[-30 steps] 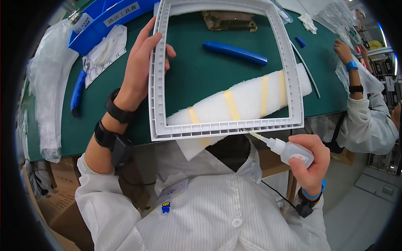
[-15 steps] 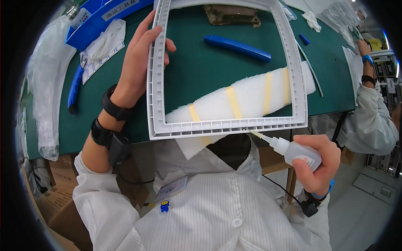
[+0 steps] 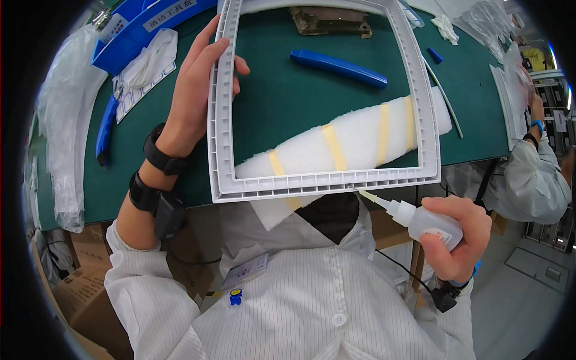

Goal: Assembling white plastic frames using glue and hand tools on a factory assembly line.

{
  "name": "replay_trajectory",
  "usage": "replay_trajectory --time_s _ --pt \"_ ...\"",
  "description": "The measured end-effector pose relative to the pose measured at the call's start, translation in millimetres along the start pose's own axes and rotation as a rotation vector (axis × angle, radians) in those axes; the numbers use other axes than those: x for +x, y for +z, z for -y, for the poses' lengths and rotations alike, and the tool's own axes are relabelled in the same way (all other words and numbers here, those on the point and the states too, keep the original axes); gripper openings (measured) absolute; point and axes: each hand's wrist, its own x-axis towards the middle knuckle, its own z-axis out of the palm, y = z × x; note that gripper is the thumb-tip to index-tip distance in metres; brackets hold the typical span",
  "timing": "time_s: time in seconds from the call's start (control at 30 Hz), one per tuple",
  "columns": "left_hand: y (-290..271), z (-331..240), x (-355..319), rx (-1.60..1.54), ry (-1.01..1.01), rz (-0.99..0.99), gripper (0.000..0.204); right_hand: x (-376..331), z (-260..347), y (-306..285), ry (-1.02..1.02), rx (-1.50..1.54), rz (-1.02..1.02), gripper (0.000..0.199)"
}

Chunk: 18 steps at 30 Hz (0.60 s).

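Note:
My left hand (image 3: 195, 90) is closed round the left side of a white rectangular plastic frame (image 3: 327, 181) with a ribbed channel, its fingertips showing inside the opening. In my right hand (image 3: 462, 240) is a small translucent squeeze bottle (image 3: 437, 228) with a white cap and a long tapered nozzle. The nozzle tip points at the ribs of the frame's near edge, close to the middle; whether it touches cannot be told. Under the frame lies a white foam roll (image 3: 360, 138) banded with yellow tape strips.
Through the opening show a blue box cutter-like handle (image 3: 339, 69) and a brownish metal block (image 3: 330, 23) on the green tabletop (image 3: 474, 114). A blue bin (image 3: 138, 33), white gloves (image 3: 147, 66) and a blue-handled cutter (image 3: 107, 129) lie left. A co-worker's arm (image 3: 536, 120) is at right.
The frame has shifted very slightly left with my left hand. My right hand and the bottle have drawn back a little to the lower right. The co-worker's hand at right has moved.

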Motion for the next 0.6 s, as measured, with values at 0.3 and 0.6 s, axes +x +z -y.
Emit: replay_trajectory --time_s 0.3,0.6 --pt "-0.3 0.6 1.3 -0.005 -0.001 0.007 0.062 -1.9 -2.2 0.9 0.027 0.054 -0.014 0.037" --pt "0.4 0.5 0.7 -0.011 -0.006 0.004 0.062 0.7 -1.1 1.1 0.037 0.031 0.006 0.037"
